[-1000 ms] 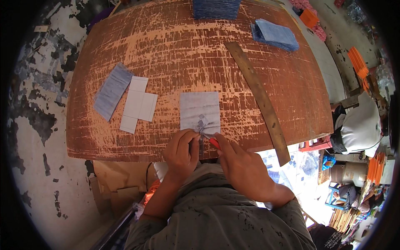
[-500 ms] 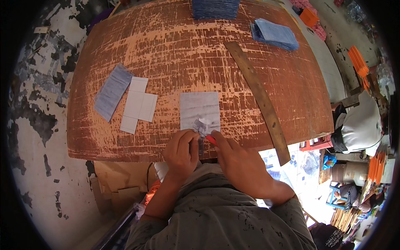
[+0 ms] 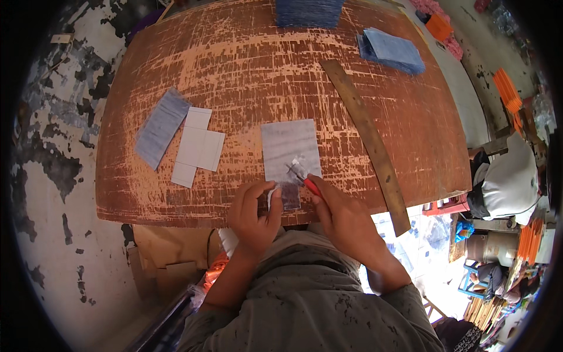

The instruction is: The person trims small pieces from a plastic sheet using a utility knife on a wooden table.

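Note:
A grey-blue streaked sheet (image 3: 290,141) lies on the table close in front of me, with a narrower dark strip (image 3: 290,195) at its near end. My right hand (image 3: 346,214) grips a small red-handled tool (image 3: 311,187); its thin metal tip is over the sheet, though I cannot make out its exact kind. Beside the tip is a small shiny pale scrap (image 3: 299,161). At the sheet's near left corner, my left hand (image 3: 254,212) pinches a small white scrap (image 3: 271,196) between thumb and fingers.
Left on the worn brown table (image 3: 234,70) lie a white cross-shaped card template (image 3: 196,144) and grey-blue sheets (image 3: 162,129). A long flat wooden strip (image 3: 369,138) lies to the right. Farther back are blue stacks (image 3: 392,50) (image 3: 309,13).
The sheet has turned slightly and shifted a little right. My hands have moved apart, uncovering the dark strip. The tool's tip has moved up and right.

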Demonstrator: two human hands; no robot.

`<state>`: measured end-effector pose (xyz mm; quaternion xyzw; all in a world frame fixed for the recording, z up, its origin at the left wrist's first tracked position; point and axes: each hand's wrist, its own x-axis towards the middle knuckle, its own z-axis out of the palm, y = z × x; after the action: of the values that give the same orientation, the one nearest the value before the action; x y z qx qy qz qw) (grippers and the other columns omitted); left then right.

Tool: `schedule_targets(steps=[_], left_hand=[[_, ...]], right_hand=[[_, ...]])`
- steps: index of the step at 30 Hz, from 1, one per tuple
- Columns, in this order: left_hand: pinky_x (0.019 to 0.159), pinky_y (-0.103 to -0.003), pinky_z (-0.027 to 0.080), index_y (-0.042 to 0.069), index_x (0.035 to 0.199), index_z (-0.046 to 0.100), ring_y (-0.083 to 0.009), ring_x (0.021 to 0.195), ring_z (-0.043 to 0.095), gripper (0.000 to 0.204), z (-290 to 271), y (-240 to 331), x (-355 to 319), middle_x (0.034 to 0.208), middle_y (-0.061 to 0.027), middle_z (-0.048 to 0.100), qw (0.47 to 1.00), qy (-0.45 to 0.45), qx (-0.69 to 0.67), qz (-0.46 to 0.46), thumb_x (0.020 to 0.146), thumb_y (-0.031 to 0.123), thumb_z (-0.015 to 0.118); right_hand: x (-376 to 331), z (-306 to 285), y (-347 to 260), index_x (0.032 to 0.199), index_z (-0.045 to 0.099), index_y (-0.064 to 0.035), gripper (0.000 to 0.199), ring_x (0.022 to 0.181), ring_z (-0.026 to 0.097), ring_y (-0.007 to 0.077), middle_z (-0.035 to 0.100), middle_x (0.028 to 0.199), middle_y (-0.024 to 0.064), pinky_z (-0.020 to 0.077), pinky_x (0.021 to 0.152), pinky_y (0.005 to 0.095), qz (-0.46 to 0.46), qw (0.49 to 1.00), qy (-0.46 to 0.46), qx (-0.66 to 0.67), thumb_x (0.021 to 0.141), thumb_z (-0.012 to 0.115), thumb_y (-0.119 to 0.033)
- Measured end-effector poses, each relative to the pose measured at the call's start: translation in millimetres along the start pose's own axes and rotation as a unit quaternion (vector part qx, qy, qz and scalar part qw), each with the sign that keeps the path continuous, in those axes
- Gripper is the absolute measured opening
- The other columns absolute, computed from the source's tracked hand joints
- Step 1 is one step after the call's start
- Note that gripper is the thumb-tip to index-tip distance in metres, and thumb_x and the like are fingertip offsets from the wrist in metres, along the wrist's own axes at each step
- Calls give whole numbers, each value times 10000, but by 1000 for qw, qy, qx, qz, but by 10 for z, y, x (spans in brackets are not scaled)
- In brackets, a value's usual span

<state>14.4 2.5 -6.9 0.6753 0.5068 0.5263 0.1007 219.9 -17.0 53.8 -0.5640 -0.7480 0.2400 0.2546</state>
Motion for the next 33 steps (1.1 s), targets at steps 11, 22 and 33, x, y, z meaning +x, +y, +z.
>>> schedule_targets(steps=[11, 22, 33], left_hand=[[652, -358, 564, 18, 1023, 752, -254, 760, 701, 177, 14, 63, 79, 981, -120, 746, 999, -35, 4, 2, 879, 11, 855], [657, -369, 573, 11, 1027, 740, -273, 768, 712, 157, 14, 1, 38, 971, -131, 747, 1000, -26, -8, 16, 898, -8, 827], [690, -392, 581, -19, 1046, 710, -319, 821, 736, 160, 1, 6, 22, 1007, -183, 746, 999, -39, -7, 9, 913, -49, 794]], right_hand=[[-183, 114, -48, 1528, 549, -2, 457, 893, 757, 449, 726, 1249, 247, 632, 726, 512, -15, 999, -4, 31, 1111, 615, -178], [-236, 88, -129, 1557, 517, 22, 477, 942, 753, 449, 726, 1237, 262, 626, 763, 510, -33, 995, 20, 92, 1111, 603, -126], [-311, 50, -175, 1540, 548, 9, 489, 813, 756, 436, 747, 1165, 256, 623, 677, 492, -6, 1000, 0, 20, 1082, 656, -125]])
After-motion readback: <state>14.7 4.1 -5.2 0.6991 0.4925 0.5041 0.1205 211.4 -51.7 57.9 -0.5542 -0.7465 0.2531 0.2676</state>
